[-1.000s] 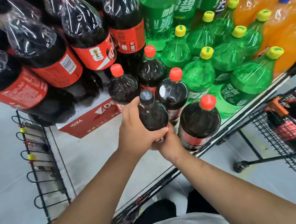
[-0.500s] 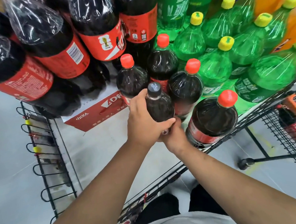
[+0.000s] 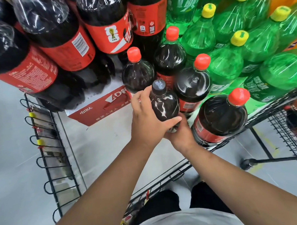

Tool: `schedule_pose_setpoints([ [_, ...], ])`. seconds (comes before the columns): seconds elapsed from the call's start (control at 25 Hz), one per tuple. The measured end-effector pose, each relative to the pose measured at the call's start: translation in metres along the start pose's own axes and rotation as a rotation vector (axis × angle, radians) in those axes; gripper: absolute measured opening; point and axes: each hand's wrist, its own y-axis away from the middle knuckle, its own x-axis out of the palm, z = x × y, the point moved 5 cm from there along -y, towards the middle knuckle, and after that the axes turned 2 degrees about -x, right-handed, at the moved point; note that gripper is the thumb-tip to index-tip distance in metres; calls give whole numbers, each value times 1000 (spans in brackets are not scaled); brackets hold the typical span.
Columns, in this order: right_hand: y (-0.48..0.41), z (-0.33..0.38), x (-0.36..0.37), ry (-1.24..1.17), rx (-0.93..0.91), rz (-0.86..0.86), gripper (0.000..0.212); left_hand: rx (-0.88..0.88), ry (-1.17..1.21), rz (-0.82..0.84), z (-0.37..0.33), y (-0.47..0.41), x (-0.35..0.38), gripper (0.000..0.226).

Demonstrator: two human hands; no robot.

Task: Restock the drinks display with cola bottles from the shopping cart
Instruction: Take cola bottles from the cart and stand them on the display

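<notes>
Dark cola bottle (image 3: 164,106): left hand (image 3: 144,120) fingers (image 3: 141,95) curl round it, right hand (image 3: 181,135) grips lower.

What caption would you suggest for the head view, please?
Left hand and right hand hold a black-capped dark plastic cola bottle among red-capped cola bottles.

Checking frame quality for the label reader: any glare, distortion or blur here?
Head view: reflections leave white streaks on the black-capped cola bottle that the left hand and right hand hold, and on the shrink-wrapped cola packs; head view, wide-angle lens bows the wire rack; head view, the shopping cart at the right edge looks soft, the centre is sharp.
</notes>
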Motion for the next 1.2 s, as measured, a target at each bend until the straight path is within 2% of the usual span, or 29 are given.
schedule_pose_setpoints([
  [0.12,3,3,-3,-31,6,11,108,6,-22,71,-1,2,-1,114],
  [0.32,18,22,-14,15,-71,28,83,-13,-89,191,-8,7,-10,111],
  [0.44,33,39,-25,133,-139,66,71,-12,-204,261,-17,8,-26,108],
  [0.52,44,54,-30,253,-195,111,74,15,-306,282,-26,13,-41,104],
  [0.64,70,82,-38,478,-307,120,94,89,-420,295,-46,25,-60,91],
  [0.72,88,99,-45,583,-316,136,97,131,-520,283,-53,32,-70,85],
  [0.8,105,115,-56,699,-341,161,94,169,-602,256,-58,39,-78,81],
  [0.96,136,147,-86,854,-455,140,87,233,-620,235,-81,62,-84,82],
  [1.2,200,167,-165,1015,-599,14,66,345,-513,167,-149,121,-67,76],
])
